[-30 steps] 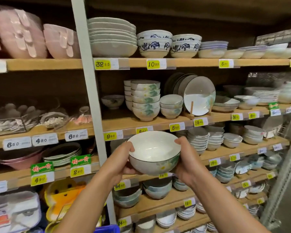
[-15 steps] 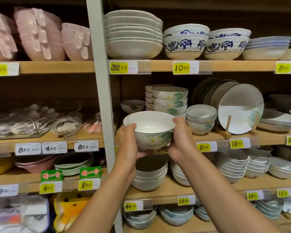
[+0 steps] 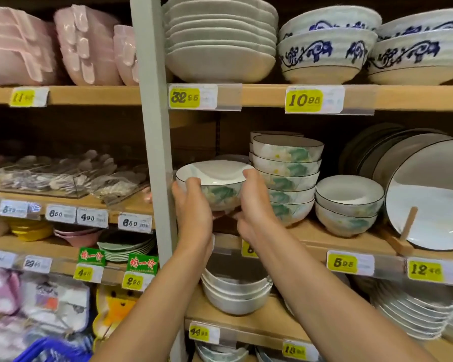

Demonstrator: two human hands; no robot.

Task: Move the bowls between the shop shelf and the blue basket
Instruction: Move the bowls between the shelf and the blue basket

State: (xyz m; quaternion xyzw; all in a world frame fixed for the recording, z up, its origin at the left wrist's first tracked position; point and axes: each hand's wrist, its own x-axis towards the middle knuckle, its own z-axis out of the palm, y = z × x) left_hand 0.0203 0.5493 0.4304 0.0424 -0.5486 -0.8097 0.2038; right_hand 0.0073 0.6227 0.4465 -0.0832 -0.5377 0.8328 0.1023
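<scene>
Head view, left hand [image 3: 192,209], right hand [image 3: 255,206], fingers [image 3: 193,183] clamped on bowl [image 3: 215,176] between them

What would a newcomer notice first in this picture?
The eye goes first to the flowered bowl in the centre, gripped from both sides by the left hand and the right hand at the middle shelf. Just to its right stands a tall stack of matching bowls. Bright yellow price tags line the shelf edges, and a corner of the blue basket shows at the lower left.
</scene>
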